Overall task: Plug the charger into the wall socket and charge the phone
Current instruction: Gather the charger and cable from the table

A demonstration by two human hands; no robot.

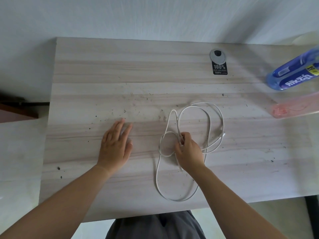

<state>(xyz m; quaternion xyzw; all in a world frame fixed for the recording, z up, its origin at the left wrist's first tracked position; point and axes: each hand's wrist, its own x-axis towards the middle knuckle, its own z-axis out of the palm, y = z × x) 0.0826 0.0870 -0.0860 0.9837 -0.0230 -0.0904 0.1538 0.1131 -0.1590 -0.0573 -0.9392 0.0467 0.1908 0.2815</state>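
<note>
A white charging cable (209, 121) lies in loose tangled loops on the pale wooden desk (103, 75), right of centre. My right hand (189, 151) rests on the middle of the loops, its fingers pinched on a strand of the cable. One white plug end (222, 134) lies at the right side of the loops. My left hand (115, 145) lies flat on the desk to the left, palm down, fingers apart, holding nothing. No phone, charger block or wall socket is in view.
A blue drink bottle (293, 73) stands at the desk's right edge, with a pink bottle (293, 109) just in front of it. A round cable grommet (217, 56) and a black sticker (219, 68) sit near the back edge. Brown furniture (17, 107) is at left.
</note>
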